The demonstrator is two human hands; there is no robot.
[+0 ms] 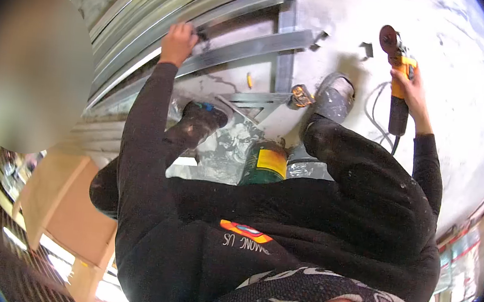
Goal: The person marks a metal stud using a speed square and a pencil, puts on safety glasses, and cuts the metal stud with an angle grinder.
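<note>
Right grip [414, 92] closed around angle grinder [398, 115], long axis fore-and-aft; metal channel [252, 51] lies leftward, nearer left grip [178, 44], whose hold cannot be determined.

The one camera sits on the person's head; it looks down and forward with a wide, round eye that bends the edges; the black top [206, 206] is big and close at the bottom; the floor [344, 20] is farther off; the left hand [179, 44] and right hand [414, 97] both fit in.
</note>
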